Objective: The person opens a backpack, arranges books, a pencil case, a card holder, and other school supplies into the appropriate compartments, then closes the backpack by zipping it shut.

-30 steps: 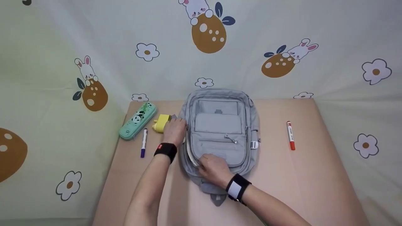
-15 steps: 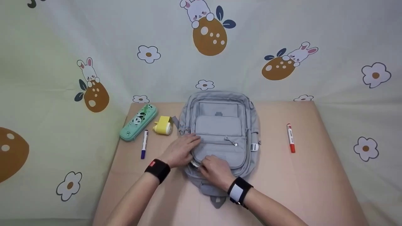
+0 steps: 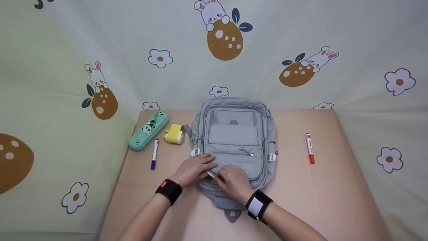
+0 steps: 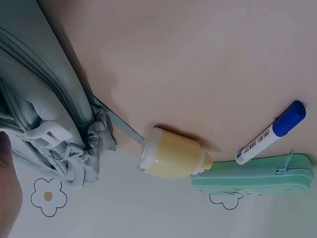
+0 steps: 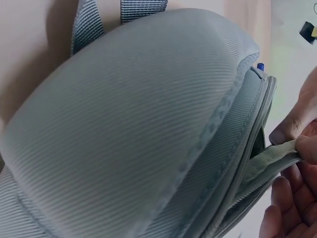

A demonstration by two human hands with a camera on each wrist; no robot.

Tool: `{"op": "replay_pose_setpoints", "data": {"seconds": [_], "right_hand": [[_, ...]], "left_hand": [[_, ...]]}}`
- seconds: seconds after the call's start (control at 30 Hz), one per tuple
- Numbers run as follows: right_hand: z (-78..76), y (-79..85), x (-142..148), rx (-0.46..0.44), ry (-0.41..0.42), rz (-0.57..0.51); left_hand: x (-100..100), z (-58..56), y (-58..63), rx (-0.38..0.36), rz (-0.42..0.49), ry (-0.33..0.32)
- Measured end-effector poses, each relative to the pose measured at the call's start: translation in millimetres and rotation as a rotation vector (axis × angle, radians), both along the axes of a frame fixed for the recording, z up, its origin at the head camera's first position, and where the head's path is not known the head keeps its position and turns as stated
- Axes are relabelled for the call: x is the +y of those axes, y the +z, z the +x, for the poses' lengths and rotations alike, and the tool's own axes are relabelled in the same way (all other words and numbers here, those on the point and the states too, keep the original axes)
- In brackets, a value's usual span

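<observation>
A grey backpack (image 3: 234, 135) lies flat on the table, its front upward and its top loop toward the person. Its compartment zipper is parted along the lower left side, showing a pale lining edge (image 3: 211, 174). My left hand (image 3: 192, 170) rests over that side, fingers extended across the front panel. My right hand (image 3: 234, 182) pinches the opening's edge (image 5: 272, 153), lifting it in the right wrist view; the left thumb (image 5: 285, 133) is close by there. In the left wrist view only a sliver of a hand (image 4: 7, 183) shows beside the backpack (image 4: 42, 89).
Left of the backpack lie a green panda pencil case (image 3: 148, 131), a small yellow-and-white object (image 3: 174, 134) of unclear kind and a blue-capped marker (image 3: 154, 154). A red-capped marker (image 3: 310, 148) lies to the right. Patterned cloth (image 3: 187, 80) hangs behind the table.
My left hand has left the upper left side of the backpack and come down toward the right hand, uncovering the yellow object. The right hand keeps its hold on the opening's edge.
</observation>
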State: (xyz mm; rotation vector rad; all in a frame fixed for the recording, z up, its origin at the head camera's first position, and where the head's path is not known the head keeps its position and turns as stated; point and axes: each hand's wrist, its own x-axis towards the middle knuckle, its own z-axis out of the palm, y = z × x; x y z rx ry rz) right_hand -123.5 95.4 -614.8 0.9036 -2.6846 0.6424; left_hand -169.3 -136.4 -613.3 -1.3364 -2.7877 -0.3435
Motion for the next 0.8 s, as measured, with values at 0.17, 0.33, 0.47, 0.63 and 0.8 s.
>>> {"op": "replay_pose_setpoints", "data": {"seconds": [0.17,0.33,0.47,0.63,0.8], "right_hand": [[1.2,-6.9,23.8,0.064,0.036,-0.021],[2.1,-17.3,60.5,0.086,0.040,-0.059],[-1.0,-25.6,89.8,0.082,0.010,-0.074],[-9.6,-30.9,118.7,0.071,-0.048,-0.078],[-21.4,-26.1,135.4,0.073,-0.066,-0.117]], "left_hand": [[1.9,1.1,-1.0,-0.034,0.047,0.051],[5.6,0.0,-0.7,-0.094,0.118,0.133],[8.6,-0.8,1.9,-0.141,0.221,0.211],[11.9,-2.7,8.4,-0.196,0.331,0.296],[14.7,-7.1,18.2,-0.230,0.413,0.386]]}}
